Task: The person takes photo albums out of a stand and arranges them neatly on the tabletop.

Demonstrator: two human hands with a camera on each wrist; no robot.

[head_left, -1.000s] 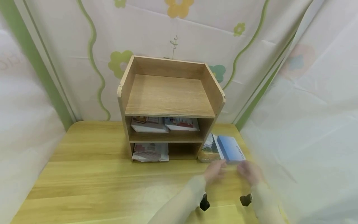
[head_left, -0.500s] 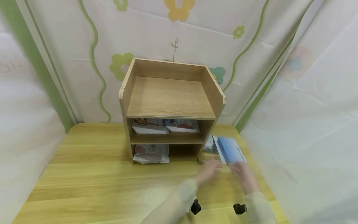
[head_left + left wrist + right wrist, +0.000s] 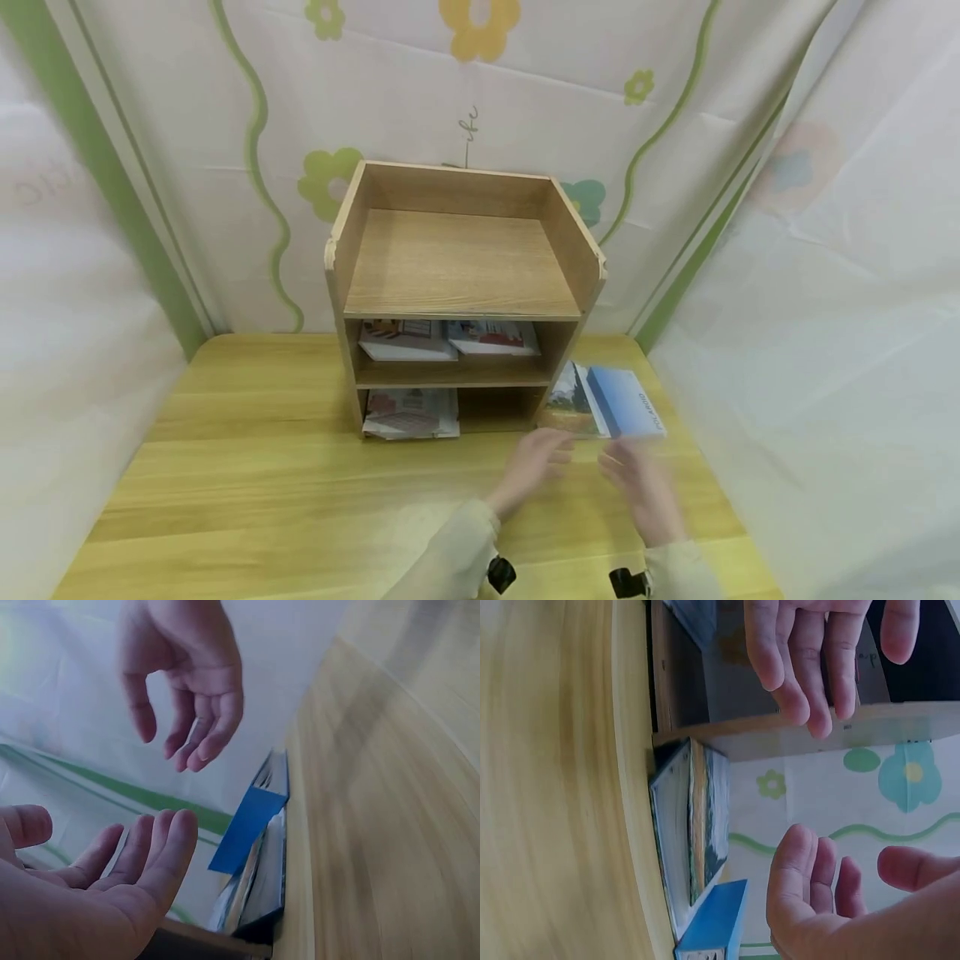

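My left hand (image 3: 534, 468) and right hand (image 3: 643, 483) hover above the table's right part, palms roughly facing each other with a gap between. Fingers are loosely bent and nothing is held. Just beyond them, right of the wooden shelf unit (image 3: 457, 267), lie a blue book (image 3: 626, 402) lettered POLAROID and a book with a landscape cover (image 3: 568, 404). The right wrist view shows the blue book (image 3: 714, 919) beside the thicker landscape book (image 3: 709, 817), both apart from the hands. Some motion blur softens the right hand in the head view.
Two white-edged books (image 3: 408, 340) sit on the shelf unit's middle level. Another book (image 3: 412, 414) lies at the left of the bottom level, with bare shelf to its right. Patterned curtains (image 3: 465, 92) hang behind and at both sides of the wooden table (image 3: 262, 492).
Both hands have drawn back from the books, toward the person and to the left. The books beside the shelf unit stay in place there.
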